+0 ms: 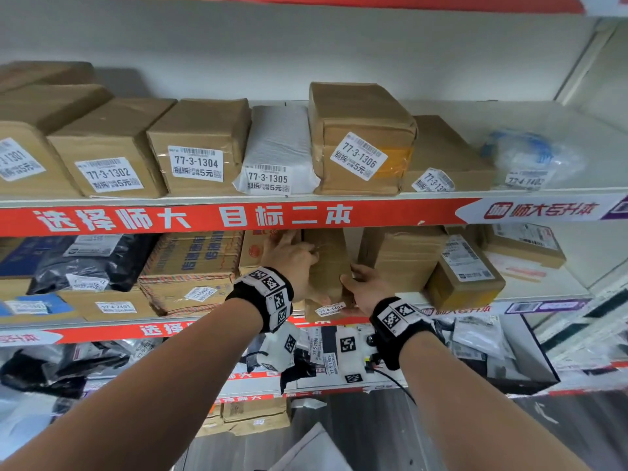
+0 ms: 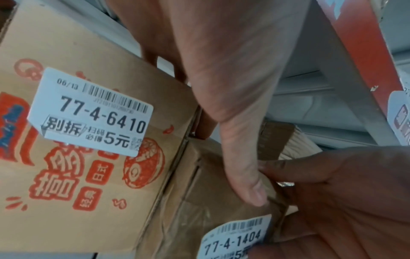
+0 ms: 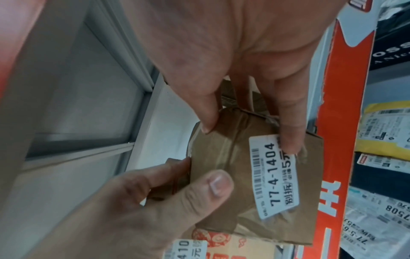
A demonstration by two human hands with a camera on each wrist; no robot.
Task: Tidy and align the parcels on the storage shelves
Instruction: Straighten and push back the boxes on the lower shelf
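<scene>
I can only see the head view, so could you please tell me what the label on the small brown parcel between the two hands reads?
Observer: In the right wrist view, the label on the brown parcel reads 77-4-1404.
Operator: Thank you. What is the box beside it, behind the left wrist?
Observer: It is a red-printed carton, and its sticker reads 77-4-6410.
Operator: How is the left hand holding the parcel?
Observer: The left hand presses its thumb on the parcel's labelled face, with its fingers against the adjoining side.
</scene>
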